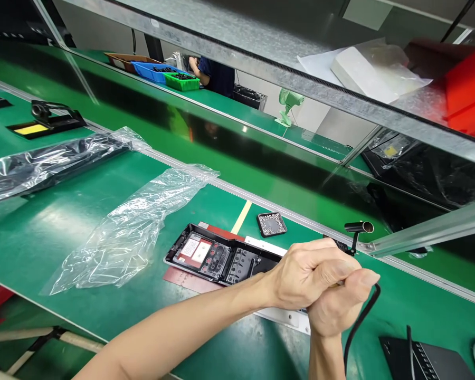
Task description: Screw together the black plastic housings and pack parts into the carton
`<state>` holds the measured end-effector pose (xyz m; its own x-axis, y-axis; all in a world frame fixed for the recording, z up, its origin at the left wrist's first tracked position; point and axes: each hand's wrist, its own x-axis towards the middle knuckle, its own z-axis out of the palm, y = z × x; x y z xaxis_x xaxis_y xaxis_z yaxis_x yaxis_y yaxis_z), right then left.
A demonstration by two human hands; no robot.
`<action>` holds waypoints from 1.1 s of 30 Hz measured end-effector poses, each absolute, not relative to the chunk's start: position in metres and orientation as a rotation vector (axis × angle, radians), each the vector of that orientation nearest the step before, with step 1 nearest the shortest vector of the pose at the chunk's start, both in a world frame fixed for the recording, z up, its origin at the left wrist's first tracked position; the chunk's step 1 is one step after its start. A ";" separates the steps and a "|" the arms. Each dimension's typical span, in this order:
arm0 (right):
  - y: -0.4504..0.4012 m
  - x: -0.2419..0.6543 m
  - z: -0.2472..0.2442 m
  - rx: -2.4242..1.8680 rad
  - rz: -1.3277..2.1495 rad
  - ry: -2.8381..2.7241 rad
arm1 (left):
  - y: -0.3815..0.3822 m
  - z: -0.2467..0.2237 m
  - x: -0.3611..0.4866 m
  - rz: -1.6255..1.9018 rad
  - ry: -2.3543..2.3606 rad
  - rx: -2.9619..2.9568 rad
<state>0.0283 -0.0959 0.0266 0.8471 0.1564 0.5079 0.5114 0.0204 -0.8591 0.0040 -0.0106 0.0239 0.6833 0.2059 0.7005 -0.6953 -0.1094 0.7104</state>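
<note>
My left hand (309,272) and my right hand (338,309) are pressed together, both closed with fingers curled. Whatever they grip is hidden behind the fingers. A black cable (362,322) curves down beside my right hand; whether it is held, I cannot tell. Below and to the left of them lies a long black plastic housing (229,264), its hollow inner side up, with a white label at its left end. My left hand and forearm cover its right end. It rests on a reddish-brown plate (182,278) and a white metal fixture (288,316).
A small black tray (272,224) of tiny metal parts sits behind the housing. Clear plastic bags (130,227) lie to the left. A metal tube holder (358,228) and a black panel (423,359) are at right. A metal shelf (261,58) crosses overhead. Another person (217,76) works beyond.
</note>
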 end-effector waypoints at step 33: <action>-0.094 0.043 0.033 -1.119 0.373 -0.747 | 0.070 -0.062 -0.099 0.456 0.027 2.721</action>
